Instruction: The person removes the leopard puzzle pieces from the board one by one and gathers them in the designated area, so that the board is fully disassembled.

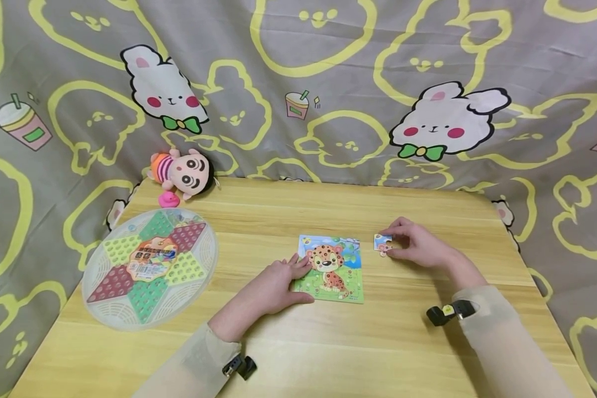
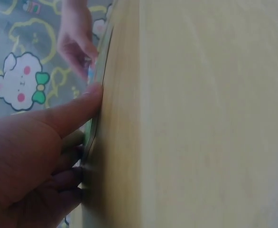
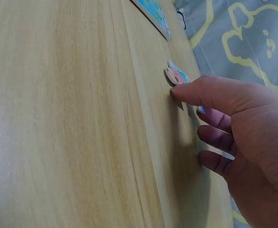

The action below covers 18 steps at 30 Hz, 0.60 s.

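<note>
A square jigsaw puzzle [image 1: 335, 276] with a spotted leopard cub on green grass lies flat at the middle of the table. My left hand [image 1: 278, 282] rests at its left side, fingers on the left edge and thumb by the lower left corner. In the left wrist view the thumb [image 2: 84, 104] touches the puzzle's edge. To the right, apart from the puzzle, my right hand [image 1: 418, 243] pinches a small blue and pink puzzle piece [image 1: 381, 242] between thumb and fingers. The right wrist view shows that piece [image 3: 176, 76] tilted beyond the thumb tip, partly hidden.
A round Chinese checkers board [image 1: 97, 260] lies at the table's left. Behind it are a plush doll [image 1: 186, 171] and a small pink rubber duck [image 1: 169, 199]. A patterned grey curtain [image 1: 338, 149] hangs along the back of the wooden table [image 1: 288, 354].
</note>
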Motion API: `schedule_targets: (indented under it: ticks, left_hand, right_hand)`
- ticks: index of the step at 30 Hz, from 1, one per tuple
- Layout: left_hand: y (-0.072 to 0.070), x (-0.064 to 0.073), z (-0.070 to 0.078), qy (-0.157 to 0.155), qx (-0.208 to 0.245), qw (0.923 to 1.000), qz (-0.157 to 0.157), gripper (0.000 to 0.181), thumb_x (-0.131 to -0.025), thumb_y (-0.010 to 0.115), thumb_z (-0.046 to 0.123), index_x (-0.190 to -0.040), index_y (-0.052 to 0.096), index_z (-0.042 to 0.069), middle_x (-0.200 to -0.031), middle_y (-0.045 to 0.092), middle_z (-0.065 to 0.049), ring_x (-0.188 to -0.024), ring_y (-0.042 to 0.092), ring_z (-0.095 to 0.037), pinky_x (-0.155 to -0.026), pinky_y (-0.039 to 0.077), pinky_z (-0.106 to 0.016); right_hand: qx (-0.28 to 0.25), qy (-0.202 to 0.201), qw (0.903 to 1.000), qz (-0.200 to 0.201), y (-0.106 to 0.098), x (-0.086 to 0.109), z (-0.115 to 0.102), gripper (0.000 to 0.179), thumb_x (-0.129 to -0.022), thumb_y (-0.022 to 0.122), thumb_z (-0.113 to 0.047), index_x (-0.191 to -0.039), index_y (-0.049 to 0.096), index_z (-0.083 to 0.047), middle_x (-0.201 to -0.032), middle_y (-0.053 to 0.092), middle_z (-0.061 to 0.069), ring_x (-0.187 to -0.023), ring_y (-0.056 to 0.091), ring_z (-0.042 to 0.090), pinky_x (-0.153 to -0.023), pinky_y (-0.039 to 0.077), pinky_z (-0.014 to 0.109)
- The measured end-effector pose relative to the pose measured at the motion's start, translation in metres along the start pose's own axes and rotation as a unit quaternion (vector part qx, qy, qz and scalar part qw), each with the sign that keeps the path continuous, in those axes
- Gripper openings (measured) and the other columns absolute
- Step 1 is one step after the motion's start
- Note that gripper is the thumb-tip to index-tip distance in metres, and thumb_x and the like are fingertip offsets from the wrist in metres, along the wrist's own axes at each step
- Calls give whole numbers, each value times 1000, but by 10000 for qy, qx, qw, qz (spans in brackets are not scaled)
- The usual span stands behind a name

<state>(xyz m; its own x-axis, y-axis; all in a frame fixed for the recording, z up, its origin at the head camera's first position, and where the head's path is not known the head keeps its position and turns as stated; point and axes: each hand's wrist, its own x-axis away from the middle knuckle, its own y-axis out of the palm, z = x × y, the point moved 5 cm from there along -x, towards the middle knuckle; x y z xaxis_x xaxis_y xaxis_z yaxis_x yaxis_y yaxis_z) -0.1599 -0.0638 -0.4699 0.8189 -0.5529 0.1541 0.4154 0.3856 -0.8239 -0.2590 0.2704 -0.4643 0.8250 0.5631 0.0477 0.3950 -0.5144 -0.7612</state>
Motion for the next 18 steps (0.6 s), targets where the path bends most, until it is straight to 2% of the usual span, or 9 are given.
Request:
schedule_targets:
  ticks: [7, 14, 18]
  left_hand:
    - [-1, 2, 2, 80, -143, 9999, 36, 78, -94, 78, 52, -155, 53, 10, -163, 38, -5, -153, 33, -33, -123, 30, -56]
    - [-3, 3, 7, 287, -591, 9978, 71, 78, -96, 74, 54, -156, 52, 9, -165, 38, -9, -152, 36, -36, -120, 37, -54]
    - [-4, 3, 9, 321, -929, 9951, 96, 78, -97, 72, 56, -157, 52, 10, -165, 39, -10, -152, 37, -35, -119, 40, -52]
  right_hand:
    - [139, 56, 9999, -17, 0, -3, 2, 46, -91, 84, -10, -135, 71, -1, -117, 59, 9, -93, 50, 24, -75, 45, 31]
    - [108, -3, 9999, 25, 0, -3, -4, 53, -91, 84, -11, -140, 67, -1, -116, 59, 9, -95, 51, 24, -79, 47, 35]
    - [33, -191, 9998, 108, 0, -4, -13, 53, -91, 84, -13, -141, 66, -3, -113, 60, 9, -96, 52, 25, -79, 48, 37]
